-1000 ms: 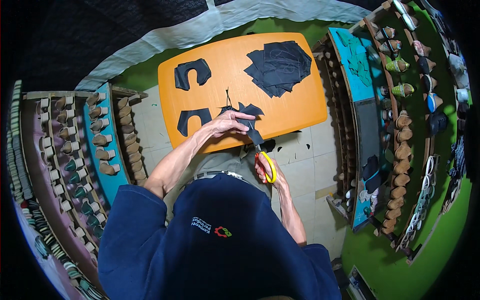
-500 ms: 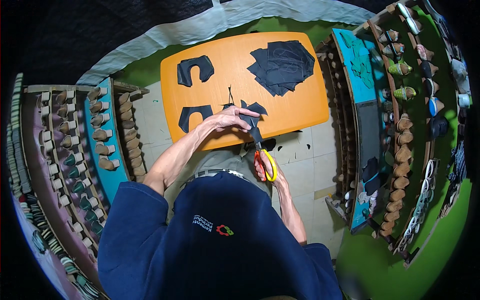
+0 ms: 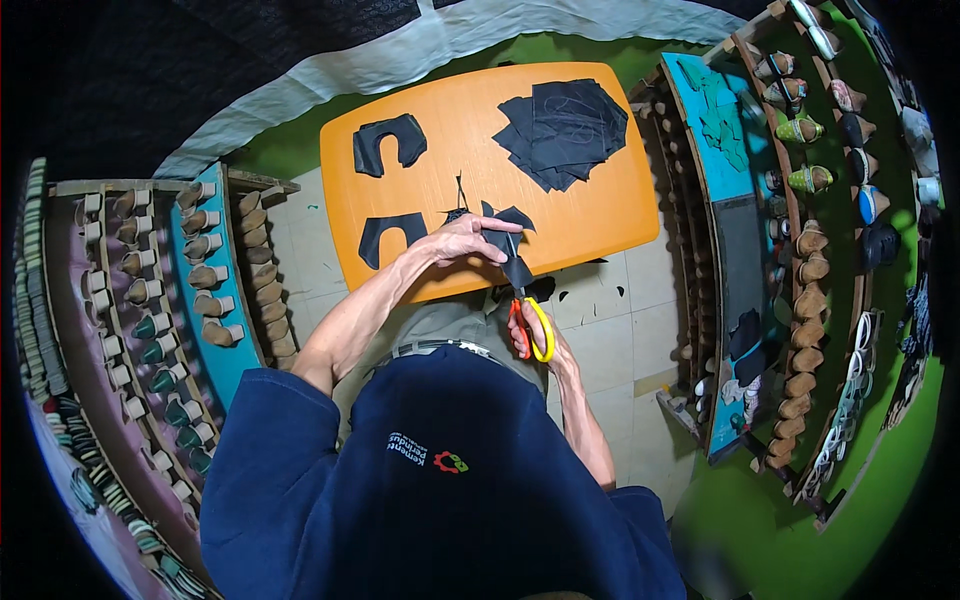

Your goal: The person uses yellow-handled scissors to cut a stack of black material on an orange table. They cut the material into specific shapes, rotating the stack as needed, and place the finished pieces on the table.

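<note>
Head view, looking down over my dark blue top at an orange table (image 3: 600, 230). My left hand (image 3: 462, 243) reaches forward over the table's near edge, its grip pinching a black cut piece (image 3: 505, 240) of sheet material between thumb and fingers, just above that edge. My right hand (image 3: 535, 335) sits lower, close to my body, its grip closed through the orange and yellow handles of a pair of scissors (image 3: 527, 318); the blades point up toward the black piece and meet its lower tip, though whether they are parted cannot be made out. On the table lie two finished black shapes, one at the far left (image 3: 388, 143) and one at the near left (image 3: 390, 237), both apart from my hands. A loose stack of black sheets (image 3: 562, 130) lies at the far right of the table. Racks of shoe lasts (image 3: 150, 300) flank me on the left, and shelves of lasts and soles (image 3: 810, 250) on the right
</note>
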Demonstrator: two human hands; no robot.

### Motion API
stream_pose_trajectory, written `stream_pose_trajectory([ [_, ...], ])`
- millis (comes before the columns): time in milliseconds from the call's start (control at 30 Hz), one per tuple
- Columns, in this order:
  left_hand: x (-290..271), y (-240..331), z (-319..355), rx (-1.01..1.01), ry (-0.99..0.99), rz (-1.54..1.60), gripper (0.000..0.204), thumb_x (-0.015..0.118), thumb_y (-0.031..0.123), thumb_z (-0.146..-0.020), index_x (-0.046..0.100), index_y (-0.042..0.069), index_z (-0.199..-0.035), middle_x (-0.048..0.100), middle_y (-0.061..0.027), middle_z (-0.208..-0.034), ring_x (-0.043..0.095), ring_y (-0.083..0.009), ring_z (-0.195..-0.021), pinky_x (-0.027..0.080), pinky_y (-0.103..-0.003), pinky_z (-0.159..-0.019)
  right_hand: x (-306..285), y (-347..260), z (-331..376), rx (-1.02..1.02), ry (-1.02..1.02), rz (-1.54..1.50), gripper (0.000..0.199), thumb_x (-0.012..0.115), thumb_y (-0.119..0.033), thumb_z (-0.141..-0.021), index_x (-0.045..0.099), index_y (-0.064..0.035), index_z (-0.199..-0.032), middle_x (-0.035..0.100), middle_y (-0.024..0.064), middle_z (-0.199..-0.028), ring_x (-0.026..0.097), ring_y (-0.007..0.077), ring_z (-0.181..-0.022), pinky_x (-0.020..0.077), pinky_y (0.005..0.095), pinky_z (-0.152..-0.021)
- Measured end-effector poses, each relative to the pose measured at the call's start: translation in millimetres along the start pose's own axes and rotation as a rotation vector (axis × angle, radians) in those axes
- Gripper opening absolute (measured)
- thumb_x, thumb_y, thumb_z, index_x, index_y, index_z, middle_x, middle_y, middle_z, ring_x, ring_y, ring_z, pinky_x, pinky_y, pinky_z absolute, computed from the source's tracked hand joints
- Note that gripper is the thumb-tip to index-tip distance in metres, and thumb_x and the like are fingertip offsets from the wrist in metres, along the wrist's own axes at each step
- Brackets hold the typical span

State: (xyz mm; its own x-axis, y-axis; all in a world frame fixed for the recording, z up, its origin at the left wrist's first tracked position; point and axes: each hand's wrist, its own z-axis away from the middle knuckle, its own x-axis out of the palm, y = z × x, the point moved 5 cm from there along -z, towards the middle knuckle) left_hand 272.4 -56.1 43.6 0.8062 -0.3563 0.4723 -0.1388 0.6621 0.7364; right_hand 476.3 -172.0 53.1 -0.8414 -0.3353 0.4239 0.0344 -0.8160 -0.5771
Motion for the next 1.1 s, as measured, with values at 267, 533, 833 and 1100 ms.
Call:
stream_pose_trajectory([
  [267, 4, 5, 2, -0.041, -0.042, -0.014, 0.068, 0.079, -0.001, -0.08, 0.055, 0.008, -0.143, 0.072, -0.0052, -0.101, 0.07, -0.0096, -0.083, 0.054, -0.022, -0.086, 2, -3, 1, 0.022, 0.026, 0.035, 0.062, 0.048, -0.064, -0.098, 0.054, -0.003, -0.092, 0.048, 0.0008, -0.062, 0.046, 0.0105, -0.05, 0.0407, 0.0259, -0.046],
  [533, 7, 6, 2, -0.03, -0.024, 0.019, 0.066, 0.076, -0.002, -0.082, 0.055, 0.008, -0.144, 0.07, -0.0032, -0.098, 0.069, -0.0109, -0.085, 0.055, -0.025, -0.085, 3, -4, 0, 0.043, 0.112, 0.031, 0.058, 0.049, -0.062, -0.099, 0.053, -0.0043, -0.089, 0.045, -0.0003, -0.059, 0.042, 0.0096, -0.046, 0.0372, 0.0255, -0.042],
  [833, 3, 4, 0, -0.006, 0.024, 0.067, 0.062, 0.074, -0.001, -0.084, 0.055, 0.007, -0.143, 0.07, -0.0018, -0.095, 0.066, -0.0101, -0.081, 0.054, -0.024, -0.077, 4, -6, 4, 0.044, 0.154, 0.022, 0.055, 0.049, -0.059, -0.1, 0.052, -0.0065, -0.087, 0.043, -0.0021, -0.058, 0.039, 0.0082, -0.043, 0.033, 0.0242, -0.039],
  [1100, 12, 12, 6, 0.019, 0.062, 0.059, 0.063, 0.073, -0.002, -0.084, 0.054, 0.005, -0.143, 0.072, -0.0048, -0.093, 0.069, -0.0113, -0.08, 0.056, -0.023, -0.079, 2, -7, 8, 0.038, 0.189, 0.043, 0.054, 0.049, -0.06, -0.1, 0.052, -0.0089, -0.084, 0.042, -0.0038, -0.056, 0.038, 0.0065, -0.042, 0.0321, 0.0228, -0.038],
])
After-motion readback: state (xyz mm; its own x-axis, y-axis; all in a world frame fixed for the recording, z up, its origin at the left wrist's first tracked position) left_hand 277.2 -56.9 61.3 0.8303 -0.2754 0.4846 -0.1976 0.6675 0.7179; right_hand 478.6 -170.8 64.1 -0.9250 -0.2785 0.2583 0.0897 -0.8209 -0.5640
